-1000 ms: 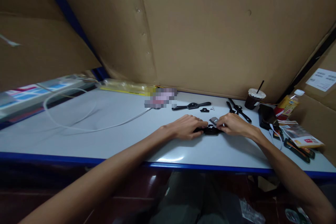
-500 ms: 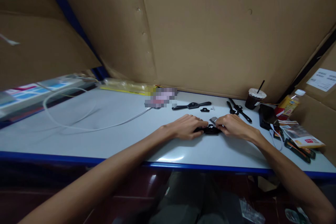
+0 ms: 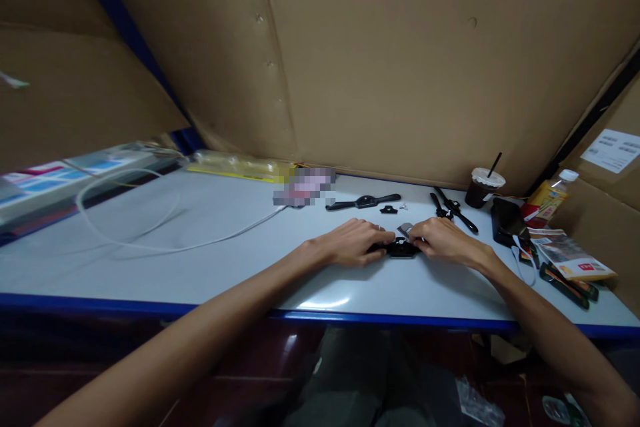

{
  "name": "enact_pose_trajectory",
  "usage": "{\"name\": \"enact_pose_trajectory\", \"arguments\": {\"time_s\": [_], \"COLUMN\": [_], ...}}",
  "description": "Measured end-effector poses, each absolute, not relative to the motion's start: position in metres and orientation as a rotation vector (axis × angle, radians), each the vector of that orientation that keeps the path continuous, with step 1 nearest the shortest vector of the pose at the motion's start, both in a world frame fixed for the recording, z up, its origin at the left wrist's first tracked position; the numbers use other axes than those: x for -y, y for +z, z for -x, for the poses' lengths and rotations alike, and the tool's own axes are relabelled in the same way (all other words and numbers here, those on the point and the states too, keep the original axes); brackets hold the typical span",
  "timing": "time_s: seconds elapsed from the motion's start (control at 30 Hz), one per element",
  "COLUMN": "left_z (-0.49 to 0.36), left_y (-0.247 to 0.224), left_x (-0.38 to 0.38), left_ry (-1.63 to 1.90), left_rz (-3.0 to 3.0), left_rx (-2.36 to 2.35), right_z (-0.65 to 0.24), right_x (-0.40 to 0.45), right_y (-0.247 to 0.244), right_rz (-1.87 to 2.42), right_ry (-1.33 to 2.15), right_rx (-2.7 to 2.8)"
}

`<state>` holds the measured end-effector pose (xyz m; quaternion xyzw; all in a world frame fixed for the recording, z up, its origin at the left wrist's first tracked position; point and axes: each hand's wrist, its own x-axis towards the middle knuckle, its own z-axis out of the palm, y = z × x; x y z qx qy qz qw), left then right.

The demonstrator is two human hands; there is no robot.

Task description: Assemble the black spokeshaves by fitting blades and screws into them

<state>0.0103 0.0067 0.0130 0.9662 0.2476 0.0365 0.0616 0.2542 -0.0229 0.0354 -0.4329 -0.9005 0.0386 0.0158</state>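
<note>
A black two-handled tool lies on the table between my hands. My left hand is closed on its left side. At its right end is my right hand, fingers pressed together around the tool's end. A small grey metal piece touches my right fingertips just above the tool. Behind my hands lie a similar black tool, a small black part and tiny silvery bits.
More black tools lie at the back right, near a lidded drink cup, a bottle, a black device and a packet. A white cable curves across the left of the table.
The whole view has shifted slightly. Both hands stay at the black tool in nearly the same pose.
</note>
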Motion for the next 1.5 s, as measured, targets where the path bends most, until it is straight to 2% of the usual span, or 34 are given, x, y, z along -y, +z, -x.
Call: {"name": "enact_pose_trajectory", "arguments": {"time_s": [1.5], "left_z": [-0.0093], "left_y": [0.0098], "left_x": [-0.0084], "left_ry": [0.104], "left_rz": [-2.937], "left_rx": [-0.755], "right_z": [-0.2576], "right_x": [0.0199], "right_y": [0.0296], "right_rz": [1.365], "right_ry": [0.102], "right_rx": [2.745]}}
